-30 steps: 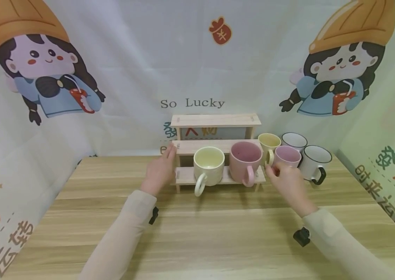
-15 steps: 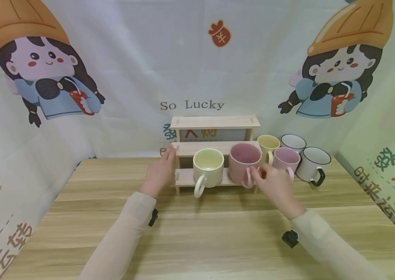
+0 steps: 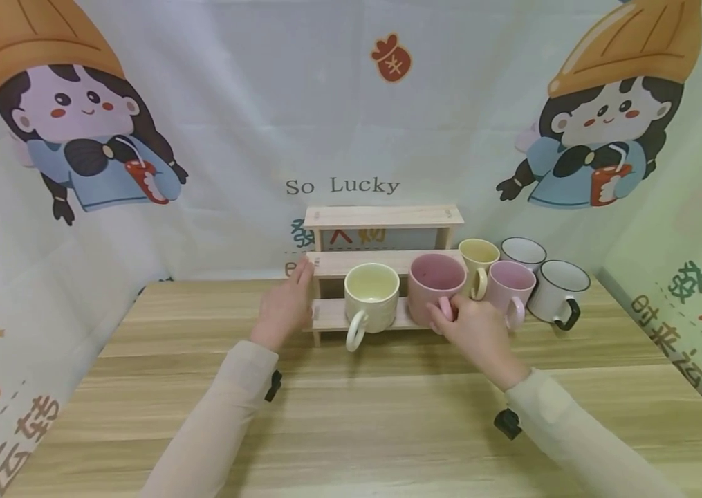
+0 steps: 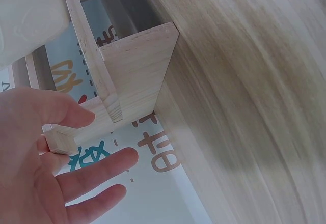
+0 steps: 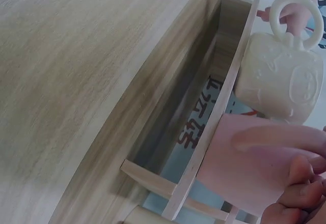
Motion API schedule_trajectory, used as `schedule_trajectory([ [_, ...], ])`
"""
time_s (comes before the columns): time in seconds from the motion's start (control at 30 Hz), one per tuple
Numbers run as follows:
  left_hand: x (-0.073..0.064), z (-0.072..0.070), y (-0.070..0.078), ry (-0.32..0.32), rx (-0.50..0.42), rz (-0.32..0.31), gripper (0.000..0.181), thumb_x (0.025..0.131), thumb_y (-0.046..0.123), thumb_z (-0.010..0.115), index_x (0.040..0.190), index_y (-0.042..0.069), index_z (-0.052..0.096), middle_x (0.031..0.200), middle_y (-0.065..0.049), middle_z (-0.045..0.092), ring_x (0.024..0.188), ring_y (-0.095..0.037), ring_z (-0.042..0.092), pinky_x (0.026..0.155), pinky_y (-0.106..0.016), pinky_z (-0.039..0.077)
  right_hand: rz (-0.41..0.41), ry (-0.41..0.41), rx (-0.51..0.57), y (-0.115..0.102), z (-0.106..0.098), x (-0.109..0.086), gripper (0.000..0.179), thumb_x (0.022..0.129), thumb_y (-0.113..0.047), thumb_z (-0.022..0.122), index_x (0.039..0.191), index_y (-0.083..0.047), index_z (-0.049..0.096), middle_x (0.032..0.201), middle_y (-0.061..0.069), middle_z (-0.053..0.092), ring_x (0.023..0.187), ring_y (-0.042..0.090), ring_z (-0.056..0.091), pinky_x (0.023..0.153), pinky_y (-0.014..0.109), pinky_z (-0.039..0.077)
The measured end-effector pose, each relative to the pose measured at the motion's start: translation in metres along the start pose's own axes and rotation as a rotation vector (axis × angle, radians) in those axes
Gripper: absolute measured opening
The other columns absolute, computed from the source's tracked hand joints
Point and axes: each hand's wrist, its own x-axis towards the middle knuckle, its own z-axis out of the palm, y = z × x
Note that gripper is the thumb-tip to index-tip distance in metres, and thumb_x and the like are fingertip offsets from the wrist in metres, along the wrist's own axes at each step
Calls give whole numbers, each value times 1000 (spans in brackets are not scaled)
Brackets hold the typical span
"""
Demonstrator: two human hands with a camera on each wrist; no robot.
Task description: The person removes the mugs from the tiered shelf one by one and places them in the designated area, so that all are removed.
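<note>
A light-wood three-step rack (image 3: 383,216) stands at the back of the table. On its lowest step sit a cream mug (image 3: 372,297) and a larger pink mug (image 3: 427,304), side by side, handles toward the front. My right hand (image 3: 478,330) grips the pink mug's handle between thumb and fingers; in the right wrist view its curled fingers (image 5: 300,188) are at that handle. At the rack's left end, my left hand (image 3: 285,311) holds the end of the middle step. The left wrist view shows the step's end (image 4: 62,141) between thumb and fingertips, with two other fingers stretched out.
Right of the rack are grouped a small yellow cup (image 3: 478,250), a smaller pink mug (image 3: 512,280), a black-rimmed white mug (image 3: 559,287) with a black handle, and another black-rimmed one (image 3: 523,247) behind. A printed cloth (image 3: 232,159) hangs behind the table.
My right hand has moved left from beside the small yellow cup to the larger pink mug's handle and now grips it. My left hand stays at the rack's end.
</note>
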Motion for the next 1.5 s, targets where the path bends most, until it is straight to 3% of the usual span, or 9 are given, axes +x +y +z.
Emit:
schedule_trajectory([
  [0.13,3,1,0,-12,-19,-12,85,84,14,64,153,8,17,161,-9,14,56,-17,49,43,-25,41,-28,28,-10,0,3,0,39,86,-28,66,56,-10,48,48,1,45,43,16,42,39,26,30],
  [0.37,7,1,0,-10,-54,-31,80,87,18,59,153,9,16,162,-6,11,62,-20,53,44,-27,43,8,64,21,-2,3,3,34,87,-18,56,55,-9,45,48,4,44,44,19,43,38,28,32],
  [0.7,4,1,1,-18,-20,-15,65,99,31,41,153,7,16,161,-8,13,75,-24,60,44,-27,42,-8,111,20,5,4,-4,32,87,-15,56,58,-7,48,49,6,45,44,21,43,40,32,33],
  [1.13,3,0,2,-26,-17,-17,62,100,33,35,153,7,15,161,-8,12,92,-31,64,45,-27,43,-103,212,72,17,3,-12,28,83,-7,60,57,-6,48,48,5,46,43,14,41,42,24,30],
  [1.3,3,1,1,-20,-16,-14,62,101,33,34,153,7,15,161,-9,12,91,-31,64,45,-28,43,-103,230,91,22,-1,-15,26,82,-5,61,59,-4,50,49,7,49,44,16,44,54,39,43],
  [1.37,3,2,1,-16,-14,-11,62,100,33,35,153,7,16,161,-9,13,92,-32,64,44,-28,43,-107,241,83,25,-2,-16,25,82,-5,61,60,-3,51,48,8,49,44,17,44,55,42,43],
  [1.5,2,3,0,-7,-15,-3,62,100,32,35,153,6,16,161,-10,13,93,-31,64,44,-27,42,-119,260,68,32,-6,-17,22,82,-5,61,62,-2,51,49,9,48,43,20,44,48,35,39],
])
